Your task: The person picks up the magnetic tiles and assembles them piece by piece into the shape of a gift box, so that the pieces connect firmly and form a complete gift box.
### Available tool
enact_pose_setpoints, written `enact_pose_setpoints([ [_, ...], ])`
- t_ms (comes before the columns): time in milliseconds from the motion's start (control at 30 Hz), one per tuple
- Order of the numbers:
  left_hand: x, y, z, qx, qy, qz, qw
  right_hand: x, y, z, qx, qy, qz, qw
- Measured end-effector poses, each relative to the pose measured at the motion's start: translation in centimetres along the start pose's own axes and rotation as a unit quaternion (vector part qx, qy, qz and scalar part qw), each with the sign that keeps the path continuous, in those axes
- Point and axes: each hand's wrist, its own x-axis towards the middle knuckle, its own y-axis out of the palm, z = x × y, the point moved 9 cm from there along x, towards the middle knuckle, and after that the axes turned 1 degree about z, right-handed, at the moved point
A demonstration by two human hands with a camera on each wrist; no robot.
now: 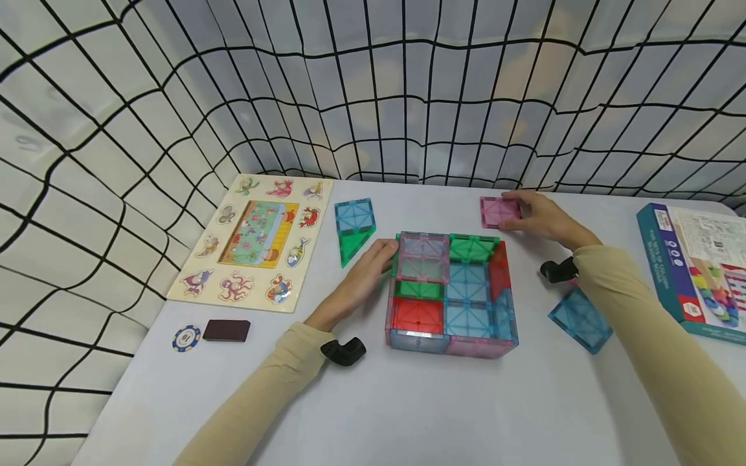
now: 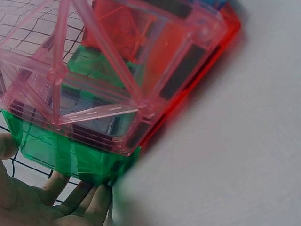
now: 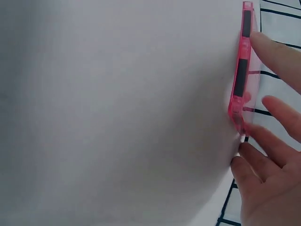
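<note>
My right hand pinches the pink magnetic tile just beyond the tile box; it should feel light, stiff and slick, best held by its edges; my left hand's loosely extended fingers touch the box

long beige sleeves, wrinkled cuffs, small black wrist devices, bare fingers

Pink translucent tile — tile box red, green, blue, pink — beige sleeves.
</note>
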Motion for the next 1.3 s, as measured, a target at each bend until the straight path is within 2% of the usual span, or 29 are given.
enact_pose_setpoints([
  [200, -0.1, 0.2, -0.2, 0.001, 0.003, 0.002, 1.0, -0.6, -0.9, 0.4, -0.033, 0.0, -0.033, 0.999],
  [300, 0.1, 0.4, -0.3, 0.0, 0.003, 0.004, 1.0, -1.2, -1.2, 0.2, -0.018, 0.004, -0.052, 0.998],
  [500, 0.1, 0.5, -0.1, 0.004, -0.002, 0.011, 0.9999, -3.4, -2.0, -1.2, 0.037, 0.044, -0.094, 0.994],
  [700, 0.1, 0.2, 0.2, 0.005, -0.004, 0.008, 0.9999, -5.9, -2.2, -2.5, 0.122, 0.059, -0.066, 0.989],
  [833, 0.2, 0.0, 0.2, 0.005, -0.003, 0.007, 1.0, -7.3, -3.1, -2.8, 0.148, 0.058, -0.054, 0.986],
  [967, 0.2, -0.2, 0.0, 0.002, 0.001, 0.006, 1.0, -8.6, -4.8, -1.9, 0.159, 0.051, -0.072, 0.983],
  [1133, 0.3, -0.2, 0.1, 0.002, 0.004, 0.007, 1.0, -9.9, -6.7, 0.3, 0.194, 0.042, -0.116, 0.973],
  [1200, 0.4, -0.1, 0.1, 0.005, 0.004, 0.008, 0.9999, -10.2, -6.9, 1.6, 0.207, 0.029, -0.125, 0.97],
  [1300, 0.4, 0.0, 0.2, 0.007, 0.002, 0.007, 0.9999, -10.3, -6.2, 4.0, 0.212, -0.005, -0.118, 0.97],
])
